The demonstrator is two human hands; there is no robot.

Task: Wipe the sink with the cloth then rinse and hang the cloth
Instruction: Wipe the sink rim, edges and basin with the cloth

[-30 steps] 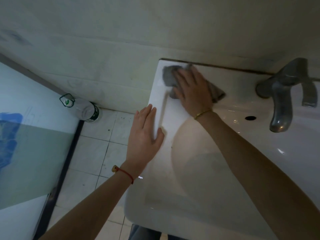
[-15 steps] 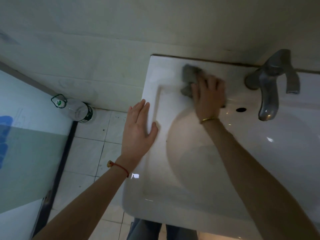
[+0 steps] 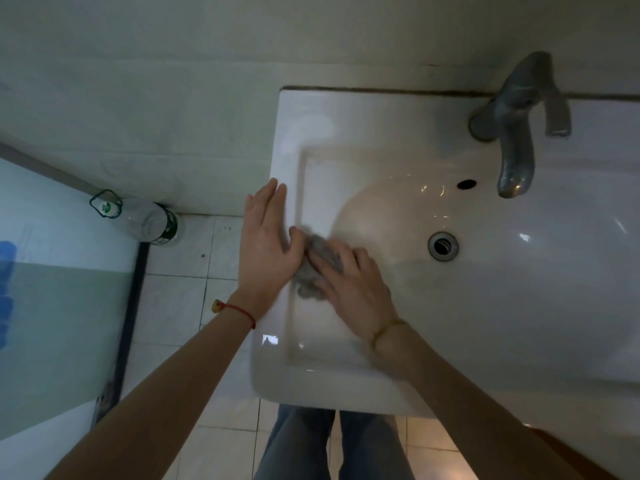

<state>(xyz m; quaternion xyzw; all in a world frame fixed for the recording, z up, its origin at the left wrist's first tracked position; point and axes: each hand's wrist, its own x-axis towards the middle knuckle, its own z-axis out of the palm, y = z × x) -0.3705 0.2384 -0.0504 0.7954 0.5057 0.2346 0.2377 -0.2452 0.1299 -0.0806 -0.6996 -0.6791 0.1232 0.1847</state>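
Change: since the earlier frames the right hand [image 3: 349, 285] has dragged the crumpled grey cloth [image 3: 313, 271] from the back corner by the wall down the left ledge toward the front.
Cloth: bunched on the flat ledge of the white ceramic sink [image 3: 450, 306], just beside the bowl's left slope and partly hidden under the fingers.
Right hand: fingers pressed down over the cloth, pinning it flat so it scrubs; motion blur suggests a stroke under way.
Left hand [image 3: 268, 251]: flat on the sink's left rim, fingers straight and together, thumb touching the cloth; likely bracing the body.
Tap: dull grey metal faucet [image 3: 516, 133] at the back, no water visible.
Stage: wiping; rinsing and hanging appear not yet begun.
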